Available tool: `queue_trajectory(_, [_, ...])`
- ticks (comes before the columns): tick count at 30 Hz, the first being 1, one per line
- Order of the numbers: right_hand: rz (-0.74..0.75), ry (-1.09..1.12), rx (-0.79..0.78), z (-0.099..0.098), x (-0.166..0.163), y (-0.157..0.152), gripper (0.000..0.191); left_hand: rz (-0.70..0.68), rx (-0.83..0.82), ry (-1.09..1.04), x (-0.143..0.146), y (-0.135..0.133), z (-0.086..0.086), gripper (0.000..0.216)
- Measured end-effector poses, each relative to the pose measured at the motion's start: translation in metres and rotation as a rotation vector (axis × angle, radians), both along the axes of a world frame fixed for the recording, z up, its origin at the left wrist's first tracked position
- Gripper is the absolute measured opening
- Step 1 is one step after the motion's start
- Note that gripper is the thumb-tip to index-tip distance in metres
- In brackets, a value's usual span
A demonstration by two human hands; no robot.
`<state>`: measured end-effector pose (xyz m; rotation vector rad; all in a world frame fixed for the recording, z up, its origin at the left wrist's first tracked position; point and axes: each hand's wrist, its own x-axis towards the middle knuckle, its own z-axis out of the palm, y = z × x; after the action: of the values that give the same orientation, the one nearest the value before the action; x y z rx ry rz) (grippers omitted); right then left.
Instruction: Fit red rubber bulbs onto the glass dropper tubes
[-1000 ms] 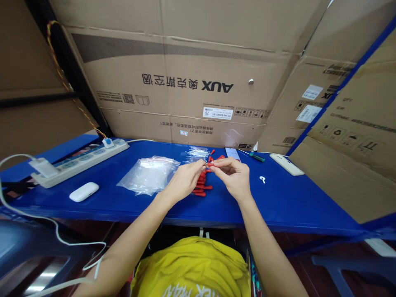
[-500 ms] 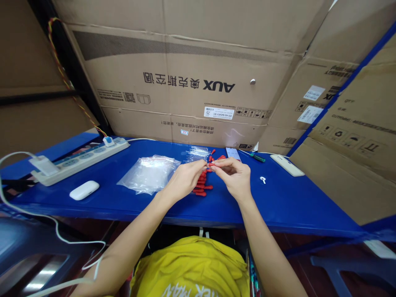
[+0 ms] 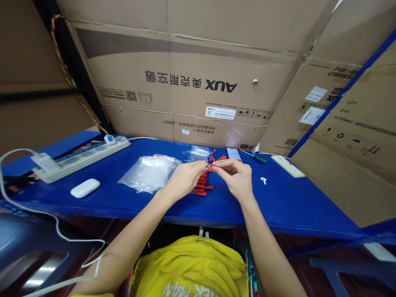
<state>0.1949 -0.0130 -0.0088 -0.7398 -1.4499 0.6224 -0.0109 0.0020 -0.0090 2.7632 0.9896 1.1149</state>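
My right hand (image 3: pixel 237 177) pinches a small red rubber dropper bulb (image 3: pixel 212 165) between thumb and fingertips. My left hand (image 3: pixel 187 176) meets it from the other side with its fingers closed; what lies inside that pinch is hidden, perhaps a thin tube. Under and between the hands lies a row of red-ended droppers (image 3: pixel 201 186), partly covered by my left hand. Just beyond them are thin clear tubes (image 3: pixel 198 153) in a pile, and several loose red bulbs (image 3: pixel 222 157) lie beside these.
Clear plastic bags (image 3: pixel 150 173) lie left of my left hand. Farther left are a white case (image 3: pixel 85 188) and a power strip (image 3: pixel 83 159). To the right are a phone-like slab (image 3: pixel 233 154), a green screwdriver (image 3: pixel 258 158), an earbud (image 3: pixel 263 180) and a white phone (image 3: pixel 288 166). Cardboard (image 3: pixel 185 57) walls the back.
The whole view has shifted slightly. Both hands stay joined at the red bulb, with barely any visible movement.
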Motion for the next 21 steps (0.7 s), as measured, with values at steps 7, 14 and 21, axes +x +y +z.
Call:
queue_trajectory(7, [0.023, -0.095, -0.041, 0.001, 0.005, -0.002, 0.016, 0.048, 0.062, 0.082, -0.001, -0.001, 0.001, 0.034])
queue_trajectory(14, [0.062, -0.149, -0.088, 0.006, 0.011, -0.003, 0.020, 0.058, 0.100, 0.107, 0.000, 0.000, -0.001, 0.036])
queue_trajectory(21, [0.149, -0.084, -0.169, 0.013, 0.022, -0.003, 0.027, 0.123, 0.019, 0.100, 0.003, -0.002, -0.002, 0.035])
